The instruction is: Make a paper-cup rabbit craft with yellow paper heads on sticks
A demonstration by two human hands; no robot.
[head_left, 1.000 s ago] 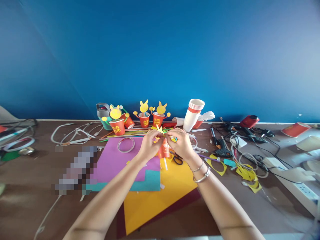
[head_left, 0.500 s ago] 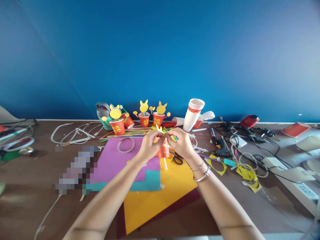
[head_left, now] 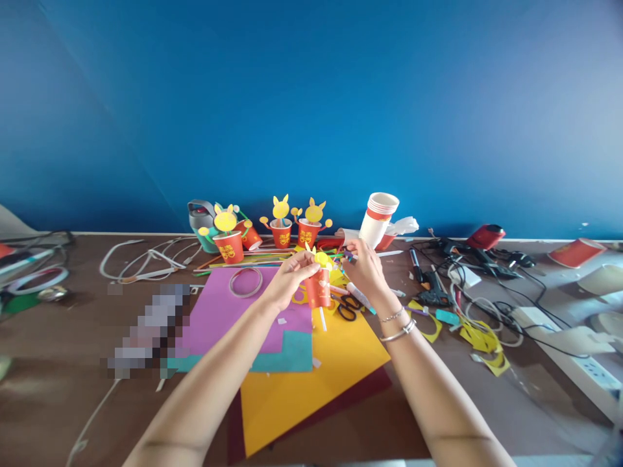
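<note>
- Bright, diffuse daylight look here, a pale glow washing the blue wall point(head_left: 311, 104) at upper right!
- Lower left, a soft sheen on the brown table point(head_left: 68, 363).
- Frame centre: the red cup point(head_left: 318, 293) reads fairly crisp.
- Lower right, the power strip point(head_left: 591, 371) stretches and smears.
- Left of centre, blocky pixelation point(head_left: 152, 331) hides a patch.

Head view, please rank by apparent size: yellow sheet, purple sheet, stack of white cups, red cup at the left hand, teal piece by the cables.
Yellow sheet and purple sheet: unsure, both partly covered, yellow nearer the camera
Stack of white cups
Red cup at the left hand
Teal piece
</note>
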